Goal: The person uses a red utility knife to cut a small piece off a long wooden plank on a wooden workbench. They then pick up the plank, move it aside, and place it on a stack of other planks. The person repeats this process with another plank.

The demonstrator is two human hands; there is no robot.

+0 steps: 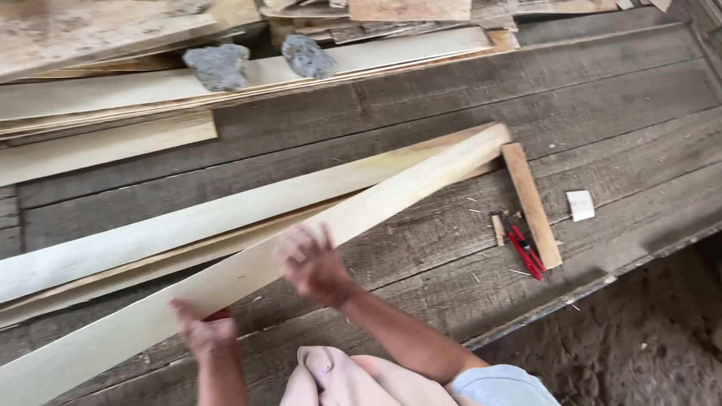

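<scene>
A long pale wooden strip (286, 259) lies slanted across the grey plank surface (602, 98), its far end squared off near the middle of the boards and its near end running out of view at the lower left. The right hand (312, 263) rests over the strip's near edge about halfway along it, fingers (297, 240) spread and loosely curled, blurred, so whether they actually grip the wood cannot be told. The left hand (203, 331) sits lower down the same strip, against its near edge, fingers bent with something red just beside them; whether it grips the strip cannot be told. Behind the strip, more pale strips (188, 222) lie alongside it. Past the strip's far end, a short brown wooden batten (532, 204) lies on the surface, with red-handled pliers (524, 252) touching its near side and a small pale offcut (580, 204) beyond it. Well behind the strip, two grey stones (218, 66) sit on a stack of boards (113, 90).
</scene>
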